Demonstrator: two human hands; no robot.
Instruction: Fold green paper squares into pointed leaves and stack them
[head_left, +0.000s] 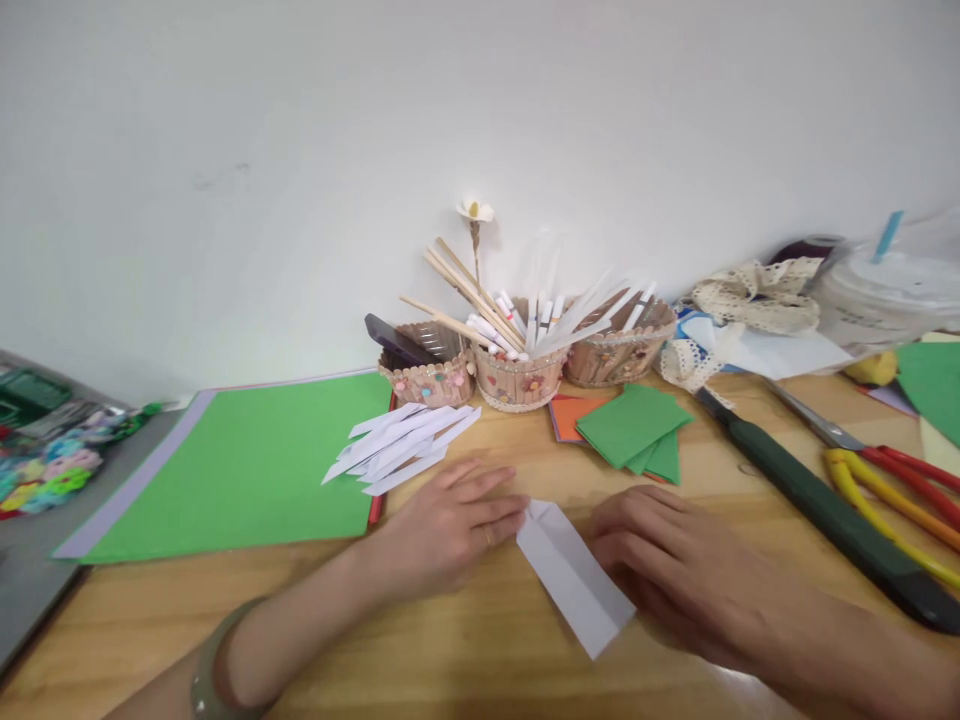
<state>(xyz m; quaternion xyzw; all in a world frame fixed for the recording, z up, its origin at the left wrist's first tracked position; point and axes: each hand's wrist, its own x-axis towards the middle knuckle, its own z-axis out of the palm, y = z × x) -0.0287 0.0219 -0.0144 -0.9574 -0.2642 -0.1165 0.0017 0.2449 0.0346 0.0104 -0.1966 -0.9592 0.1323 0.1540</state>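
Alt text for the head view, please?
The left hand touches the far end of a creased white paper on a wooden table, the right hand close beside it. Beyond are folded white strips partly on a green sheet, small green papers and three decorated baskets.

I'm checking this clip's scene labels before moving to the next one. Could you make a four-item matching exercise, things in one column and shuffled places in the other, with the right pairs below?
Things
1. Creased white paper
2. Bangle
3. Small green papers
4. White flower

Places
A. Partly covering orange paper
B. Around the left forearm, near the wrist
C. Above the row of decorated baskets
D. Between the left hand and the right hand

Right pairs: 1-D, 2-B, 3-A, 4-C
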